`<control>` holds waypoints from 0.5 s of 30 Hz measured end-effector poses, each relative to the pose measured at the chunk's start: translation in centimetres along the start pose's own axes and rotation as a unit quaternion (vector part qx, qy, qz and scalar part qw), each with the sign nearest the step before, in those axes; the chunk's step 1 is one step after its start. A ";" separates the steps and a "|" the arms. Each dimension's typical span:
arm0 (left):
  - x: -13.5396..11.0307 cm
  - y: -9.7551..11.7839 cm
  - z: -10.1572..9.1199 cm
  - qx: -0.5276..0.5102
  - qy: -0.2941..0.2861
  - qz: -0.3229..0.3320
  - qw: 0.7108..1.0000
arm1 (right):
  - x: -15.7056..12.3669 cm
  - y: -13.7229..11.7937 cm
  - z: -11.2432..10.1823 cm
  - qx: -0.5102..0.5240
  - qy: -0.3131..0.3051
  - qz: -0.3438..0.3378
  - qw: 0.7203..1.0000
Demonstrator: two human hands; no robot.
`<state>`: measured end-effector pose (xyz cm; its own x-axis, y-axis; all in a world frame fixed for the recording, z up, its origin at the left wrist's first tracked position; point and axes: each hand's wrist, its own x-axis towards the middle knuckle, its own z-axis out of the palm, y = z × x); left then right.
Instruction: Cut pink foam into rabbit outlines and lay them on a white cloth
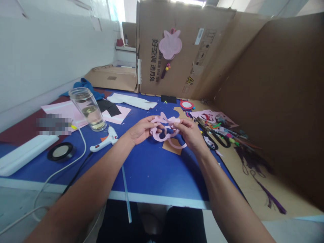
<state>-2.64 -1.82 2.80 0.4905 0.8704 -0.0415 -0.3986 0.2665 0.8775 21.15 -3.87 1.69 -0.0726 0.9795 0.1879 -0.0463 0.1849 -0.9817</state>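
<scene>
Between my two hands is a pink cut-out frame (161, 136) with a wavy, scalloped outline and a hollow middle. My left hand (143, 130) pinches its left edge between thumb and fingers. At the upper right edge, my right hand (188, 131) grips it the same way. A curved pink strip (176, 145) hangs below the right hand; whether it belongs to the same piece I cannot tell. Under it a small tan card (172, 148) lies on the blue table mat (157, 179). The fingertips behind the frame are partly hidden.
A white glue gun (107, 140), a glass jar of liquid (89, 111) and black tape (60, 152) lie left. Scissors (215, 135) and paper scraps (215, 116) are on the right. A pink ornament (170, 45) hangs on the cardboard wall (192, 60). A glue stick (126, 195) overhangs the front edge.
</scene>
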 end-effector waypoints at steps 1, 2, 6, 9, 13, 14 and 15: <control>0.0 0.0 0.1 0.000 0.001 -0.001 1.000 | 0.0 -0.1 0.0 0.004 0.001 0.002 1.000; 0.0 0.1 0.1 -0.002 0.000 -0.001 1.000 | -0.1 -0.3 0.1 0.012 0.002 0.004 1.000; -0.1 0.0 0.1 -0.009 -0.023 -0.006 1.000 | -0.2 -0.9 0.3 0.056 -0.001 0.029 0.998; 0.0 -0.1 0.0 -0.012 -0.034 -0.007 0.999 | -0.2 -1.1 0.5 0.070 -0.002 0.044 0.997; 0.3 -0.3 -0.2 -0.015 -0.023 -0.026 0.999 | -0.3 -1.1 0.4 0.091 -0.013 0.045 0.995; 0.4 -0.4 -0.3 -0.015 -0.021 -0.036 0.999 | -0.3 -1.1 0.4 0.091 -0.019 0.045 0.995; 0.5 -0.4 -0.4 -0.015 -0.020 -0.046 0.999 | -0.3 -1.2 0.4 0.086 -0.026 0.045 0.995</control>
<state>-2.52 -1.35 2.24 0.5574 0.8240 -0.1018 -0.3726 0.3578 0.8562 20.85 -4.45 2.81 -0.1355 0.9852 0.1046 -0.2062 0.0752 -0.9756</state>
